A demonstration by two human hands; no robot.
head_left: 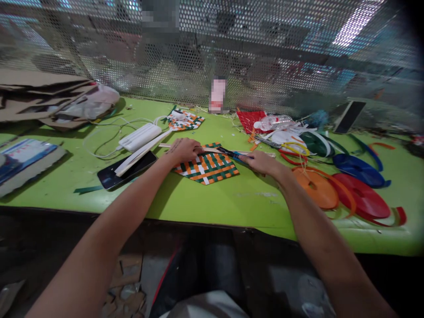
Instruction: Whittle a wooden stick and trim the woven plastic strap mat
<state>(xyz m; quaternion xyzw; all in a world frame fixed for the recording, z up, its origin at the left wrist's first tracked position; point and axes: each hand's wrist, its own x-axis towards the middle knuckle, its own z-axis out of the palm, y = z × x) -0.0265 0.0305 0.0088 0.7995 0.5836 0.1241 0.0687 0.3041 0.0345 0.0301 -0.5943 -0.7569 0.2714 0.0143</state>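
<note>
A woven piece (212,170) of orange, green and white strips lies in front of me, its pointed corner towards me. Along its far edge runs a pale flat stick (270,154), sticking out on both sides. My left hand (185,150) is closed over the stick and the left part of that edge. In my closed right hand (260,162) is a slim blue and black hand tool (233,154); its dark front end meets the stick and the woven edge. Whether its jaws grip them, I cannot tell.
Left of the work are a phone (107,176), a white power strip (141,136) and a woven fan (185,120) with a pale handle. Orange (314,187), red (361,194) and blue (357,170) strip rolls lie right. Perforated mesh (185,66) stands behind.
</note>
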